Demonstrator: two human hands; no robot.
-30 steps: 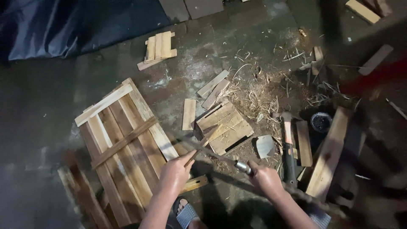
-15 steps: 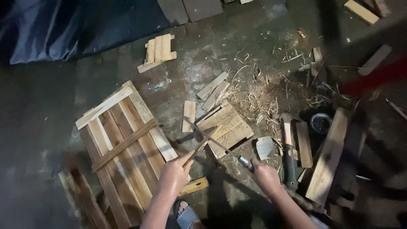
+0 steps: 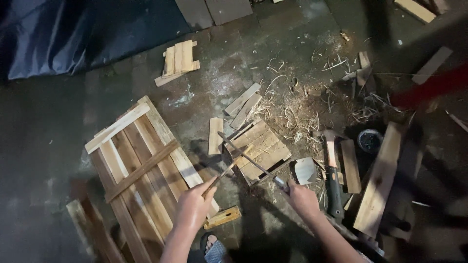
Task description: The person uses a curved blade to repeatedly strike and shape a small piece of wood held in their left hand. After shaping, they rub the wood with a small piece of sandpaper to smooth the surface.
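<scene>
Head view: a thin wooden stick (image 3: 226,170) is pinched in the closed left hand (image 3: 194,208), its long axis slanted up-right toward a small slatted panel (image 3: 258,150) on the floor. A long blade (image 3: 246,157) is gripped in the closed right hand (image 3: 301,198), laid across the stick, up-left.

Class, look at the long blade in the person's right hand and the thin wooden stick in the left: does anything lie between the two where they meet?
Nothing visible does. The right hand holds the long blade, the left hand holds the thin stick; they cross directly, above the small slatted panel.
</scene>
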